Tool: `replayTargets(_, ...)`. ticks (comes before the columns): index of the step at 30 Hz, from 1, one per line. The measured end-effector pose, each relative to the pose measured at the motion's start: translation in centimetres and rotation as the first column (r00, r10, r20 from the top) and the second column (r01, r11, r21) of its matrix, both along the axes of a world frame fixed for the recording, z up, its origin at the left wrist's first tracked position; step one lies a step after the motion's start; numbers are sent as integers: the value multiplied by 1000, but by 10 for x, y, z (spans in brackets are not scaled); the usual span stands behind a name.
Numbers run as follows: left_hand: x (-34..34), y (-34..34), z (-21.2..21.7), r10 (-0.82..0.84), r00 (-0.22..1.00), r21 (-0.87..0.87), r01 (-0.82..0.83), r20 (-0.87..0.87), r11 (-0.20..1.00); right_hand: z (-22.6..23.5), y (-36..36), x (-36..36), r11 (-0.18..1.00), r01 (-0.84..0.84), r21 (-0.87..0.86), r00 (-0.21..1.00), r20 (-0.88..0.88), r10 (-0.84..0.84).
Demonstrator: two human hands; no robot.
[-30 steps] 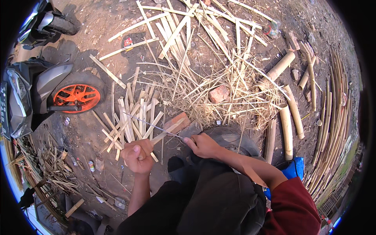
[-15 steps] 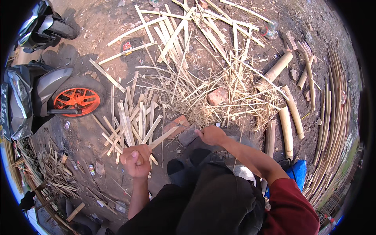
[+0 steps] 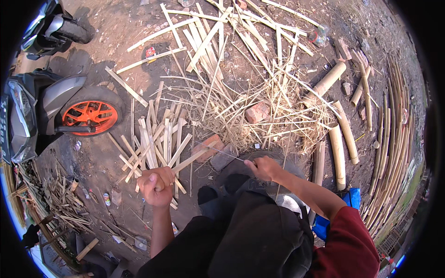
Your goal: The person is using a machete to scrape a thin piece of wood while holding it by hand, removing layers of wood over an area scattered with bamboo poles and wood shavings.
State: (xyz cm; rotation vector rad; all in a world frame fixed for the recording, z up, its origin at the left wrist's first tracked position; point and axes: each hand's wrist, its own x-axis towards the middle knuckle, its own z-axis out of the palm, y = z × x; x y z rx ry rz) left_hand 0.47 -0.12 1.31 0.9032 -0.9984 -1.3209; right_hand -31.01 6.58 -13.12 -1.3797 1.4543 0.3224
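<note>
Pale bamboo strip [image 3: 193, 159], its far end above or against a red brick [image 3: 209, 140], its near end clenched in the left hand [image 3: 157, 185]. The right hand [image 3: 263, 167] grips a thin blade [image 3: 228, 154] near the strip's tip. A loosened fist could let the strip twist, deflecting the edge toward the fingers.

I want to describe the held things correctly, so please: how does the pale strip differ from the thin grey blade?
The pale strip looks wider; the thin grey blade is a narrow line. The strip is in the left hand and slants up rightward; the blade is in the right hand and slants up leftward. Both are long, slim and held.
</note>
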Motion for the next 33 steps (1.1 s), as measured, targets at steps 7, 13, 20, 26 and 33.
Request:
replayTargets(7,-7,4,3,-111,993,52,109,38,993,18,-13,31,998,34,-50,998,58,-31)
replayTargets(13,-5,3,8,78,996,86,-73,-53,994,55,-30,84,975,123,-187,922,386,-42)
replayTargets(20,-8,1,13,-80,993,-114,89,84,989,48,-34,110,969,219,-113,881,450,-147)
replayTargets(26,-16,7,16,-114,982,-68,126,152,990,48,-28,101,956,237,-174,843,526,-113)
replayTargets(33,-17,9,13,-86,988,-50,93,132,994,25,-40,66,983,68,-172,929,370,1)
